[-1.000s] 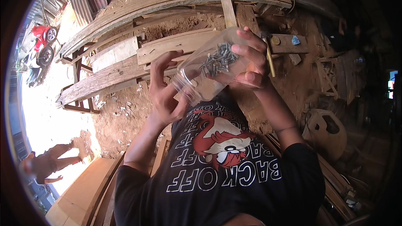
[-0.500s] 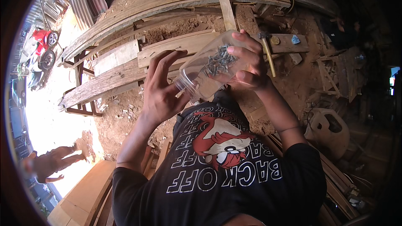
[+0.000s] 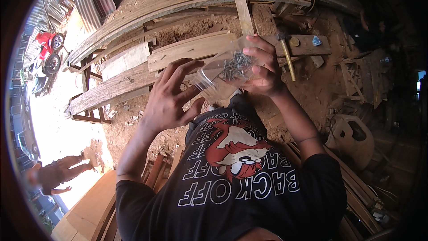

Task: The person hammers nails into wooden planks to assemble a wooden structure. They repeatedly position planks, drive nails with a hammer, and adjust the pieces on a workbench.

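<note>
My right hand [image 3: 266, 73] grips a clear plastic jar [image 3: 209, 72] by its bottom end, fingers wrapped over the far side. The jar lies tilted in the air above the bench, its ridged mouth toward my left hand [image 3: 166, 99]. A heap of small dark nails or screws [image 3: 236, 65] rests inside, near my right fingers. My left hand is open beside the mouth, its fingers curved and spread; whether a fingertip touches the rim I cannot tell. No lid shows on the jar.
Behind the jar run a wooden plank bench [image 3: 125, 80] and a longer beam [image 3: 178, 1]. A hammer [image 3: 286, 58], a round yellowish piece [image 3: 294, 41] and a blue lump [image 3: 317, 40] lie at the right. A pale plastic chair [image 3: 363, 151] stands right; a person [image 3: 58, 174] is at lower left.
My left hand has drawn back a little to the left from the jar's mouth, its thumb spreading away. My right hand still holds the jar, with its fingers slightly shifted.
</note>
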`<state>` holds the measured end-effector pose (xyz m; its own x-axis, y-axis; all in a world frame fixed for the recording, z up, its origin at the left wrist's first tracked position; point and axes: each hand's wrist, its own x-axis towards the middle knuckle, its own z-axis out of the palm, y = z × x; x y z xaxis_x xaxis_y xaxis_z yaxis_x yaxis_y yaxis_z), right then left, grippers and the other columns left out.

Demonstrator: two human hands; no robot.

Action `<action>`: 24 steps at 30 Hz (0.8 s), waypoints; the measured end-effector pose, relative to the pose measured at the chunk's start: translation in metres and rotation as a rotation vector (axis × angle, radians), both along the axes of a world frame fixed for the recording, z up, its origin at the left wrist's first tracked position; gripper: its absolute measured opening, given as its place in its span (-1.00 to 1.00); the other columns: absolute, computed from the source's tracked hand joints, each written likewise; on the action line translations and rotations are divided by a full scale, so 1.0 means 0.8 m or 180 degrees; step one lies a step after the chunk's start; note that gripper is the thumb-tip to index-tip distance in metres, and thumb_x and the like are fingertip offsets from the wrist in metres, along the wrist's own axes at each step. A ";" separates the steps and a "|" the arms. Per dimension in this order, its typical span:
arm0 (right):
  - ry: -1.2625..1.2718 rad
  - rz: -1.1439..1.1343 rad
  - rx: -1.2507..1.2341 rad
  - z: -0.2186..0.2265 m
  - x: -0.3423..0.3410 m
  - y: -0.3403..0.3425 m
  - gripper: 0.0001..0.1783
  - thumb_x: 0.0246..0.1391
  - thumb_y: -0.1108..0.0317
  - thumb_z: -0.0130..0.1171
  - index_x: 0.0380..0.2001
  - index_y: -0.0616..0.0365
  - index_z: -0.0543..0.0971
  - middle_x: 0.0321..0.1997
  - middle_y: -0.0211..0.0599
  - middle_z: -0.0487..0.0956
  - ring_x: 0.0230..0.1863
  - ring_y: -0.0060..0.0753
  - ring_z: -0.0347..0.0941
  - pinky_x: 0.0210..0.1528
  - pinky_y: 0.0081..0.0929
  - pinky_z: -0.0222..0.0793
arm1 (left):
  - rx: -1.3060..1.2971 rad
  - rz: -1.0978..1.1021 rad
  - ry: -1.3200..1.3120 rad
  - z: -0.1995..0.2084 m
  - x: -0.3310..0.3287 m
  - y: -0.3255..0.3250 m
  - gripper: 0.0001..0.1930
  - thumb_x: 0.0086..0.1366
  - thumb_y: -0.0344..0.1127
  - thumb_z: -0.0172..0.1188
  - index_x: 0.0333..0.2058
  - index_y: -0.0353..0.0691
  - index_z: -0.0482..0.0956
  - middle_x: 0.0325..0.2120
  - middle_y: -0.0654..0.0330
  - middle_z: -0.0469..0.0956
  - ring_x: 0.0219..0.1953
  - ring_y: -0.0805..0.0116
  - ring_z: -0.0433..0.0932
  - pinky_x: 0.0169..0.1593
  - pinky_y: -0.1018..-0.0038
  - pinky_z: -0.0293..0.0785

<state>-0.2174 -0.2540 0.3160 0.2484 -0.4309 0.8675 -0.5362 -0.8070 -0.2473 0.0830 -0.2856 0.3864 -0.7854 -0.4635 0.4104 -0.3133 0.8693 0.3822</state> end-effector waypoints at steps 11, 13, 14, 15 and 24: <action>0.0204 0.0096 -0.0050 0.005 0.000 0.008 -0.05 -0.18 0.20 0.78 0.25 -0.36 0.41 0.34 -0.25 0.50 0.44 0.24 0.41 0.50 0.33 0.33 | 0.0232 -0.0071 -0.0400 0.003 -0.006 -0.004 -0.45 0.26 0.05 0.23 0.17 -0.02 0.72 0.42 -0.06 0.39 0.38 -0.19 0.39 0.36 -0.10 0.42; 0.0147 0.0088 -0.0007 0.004 -0.001 0.006 -0.04 -0.17 0.19 0.77 0.27 -0.36 0.39 0.35 -0.24 0.49 0.43 0.23 0.42 0.49 0.34 0.33 | 0.0020 -0.0158 -0.0397 0.004 -0.003 -0.006 -0.42 0.21 0.01 0.26 0.19 0.00 0.73 0.40 -0.08 0.40 0.36 -0.21 0.42 0.34 -0.10 0.45; 0.0102 0.0092 0.0006 0.003 -0.001 0.006 -0.03 -0.17 0.18 0.77 0.28 -0.36 0.39 0.36 -0.24 0.49 0.43 0.23 0.42 0.49 0.34 0.33 | -0.0086 -0.0209 -0.0348 0.005 -0.002 -0.006 -0.41 0.18 -0.01 0.27 0.20 0.01 0.73 0.39 -0.09 0.40 0.35 -0.22 0.43 0.33 -0.11 0.46; 0.0057 0.0102 0.0020 0.002 0.000 0.006 -0.02 -0.17 0.18 0.77 0.29 -0.36 0.38 0.36 -0.24 0.48 0.43 0.23 0.42 0.49 0.34 0.34 | -0.0025 -0.0235 -0.0401 0.006 -0.001 -0.006 -0.42 0.15 -0.04 0.32 0.18 0.01 0.74 0.38 -0.08 0.41 0.35 -0.22 0.43 0.33 -0.10 0.47; 0.0017 0.0260 0.0134 0.001 0.012 0.007 0.03 -0.17 0.15 0.77 0.34 -0.36 0.35 0.38 -0.25 0.48 0.44 0.20 0.42 0.48 0.30 0.33 | 0.0197 -0.0072 -0.0394 0.006 -0.004 -0.004 -0.44 0.02 -0.20 0.62 0.06 0.02 0.73 0.29 0.00 0.51 0.34 -0.11 0.48 0.32 0.00 0.54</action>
